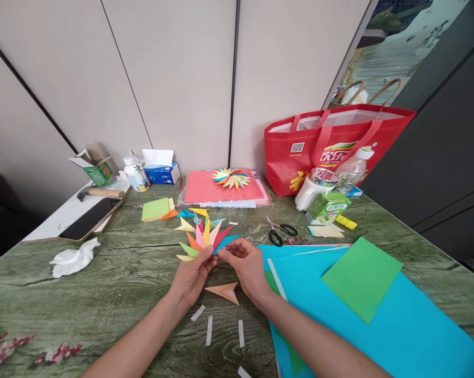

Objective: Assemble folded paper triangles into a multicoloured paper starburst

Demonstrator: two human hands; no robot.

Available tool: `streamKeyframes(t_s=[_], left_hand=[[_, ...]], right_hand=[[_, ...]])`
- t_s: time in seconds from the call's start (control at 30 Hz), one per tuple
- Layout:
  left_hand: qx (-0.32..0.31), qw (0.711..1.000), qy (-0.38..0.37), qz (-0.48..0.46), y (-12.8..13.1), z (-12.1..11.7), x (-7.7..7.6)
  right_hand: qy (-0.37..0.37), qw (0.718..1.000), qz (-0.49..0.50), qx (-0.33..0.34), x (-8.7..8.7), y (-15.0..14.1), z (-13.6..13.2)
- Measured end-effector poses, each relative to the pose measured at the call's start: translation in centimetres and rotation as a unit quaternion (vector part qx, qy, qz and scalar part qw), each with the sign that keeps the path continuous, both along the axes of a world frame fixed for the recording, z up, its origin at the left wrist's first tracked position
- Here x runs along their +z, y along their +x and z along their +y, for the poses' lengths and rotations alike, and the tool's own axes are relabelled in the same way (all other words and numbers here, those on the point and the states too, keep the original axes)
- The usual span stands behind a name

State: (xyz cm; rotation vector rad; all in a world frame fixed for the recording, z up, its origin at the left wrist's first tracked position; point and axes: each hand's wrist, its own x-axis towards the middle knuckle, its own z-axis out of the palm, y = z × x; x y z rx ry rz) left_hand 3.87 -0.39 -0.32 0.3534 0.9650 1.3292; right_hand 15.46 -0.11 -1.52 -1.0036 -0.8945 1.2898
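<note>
A fan of folded paper points [201, 237] in yellow, orange, pink, red and green is pinched at its base by my left hand [193, 274]. At its right end a blue folded paper point [226, 242] sticks out, and the fingers of my right hand [248, 266] are closed on its lower edge. My fingers partly hide where the pieces join. Below the hands a light orange folded paper piece [226, 292] lies on the table, with several white paper strips [209, 331] nearer me. Loose folded pieces [185, 213] lie just behind the fan.
A multicoloured paper ring [220, 182] rests on packaged red paper [197, 188]. Scissors [275, 231] lie right of centre. Blue sheets [379, 336] carry a green square [363, 278]. A red bag [288, 168], a mug [306, 194] and a bottle [349, 173] stand behind; a phone [89, 218] and hammer [103, 193] lie left.
</note>
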Motion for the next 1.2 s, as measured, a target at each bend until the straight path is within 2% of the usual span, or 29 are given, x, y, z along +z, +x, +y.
streamKeyframes(t_s=[0.27, 0.5, 0.8, 0.97, 1.07, 1.2], left_hand=[[-0.021, 1.0, 0.013, 0.01, 0.0, 0.0, 0.3], [-0.01, 1.0, 0.011, 0.02, 0.0, -0.1, 0.3], [-0.003, 1.0, 0.015, 0.022, 0.1, -0.3, 0.2], [0.005, 0.994, 0.076, 0.076, 0.2, -0.4, 0.6], [0.008, 0.993, 0.079, 0.092, 0.2, -0.5, 0.6], [0.015, 0.994, 0.068, 0.085, 0.3, -0.4, 0.3]], right_hand=[[0.004, 1.0, 0.014, 0.0, 0.2, 0.2, 0.3], [-0.006, 1.0, 0.025, 0.008, 0.3, 0.2, 0.2], [-0.001, 1.0, -0.026, -0.008, -0.1, -0.2, -0.1], [-0.024, 0.999, 0.046, 0.011, 0.7, 0.0, 0.1], [-0.044, 0.996, 0.081, 0.01, 1.1, 0.4, 0.3], [-0.051, 0.997, 0.066, 0.004, 1.2, 0.6, 0.4]])
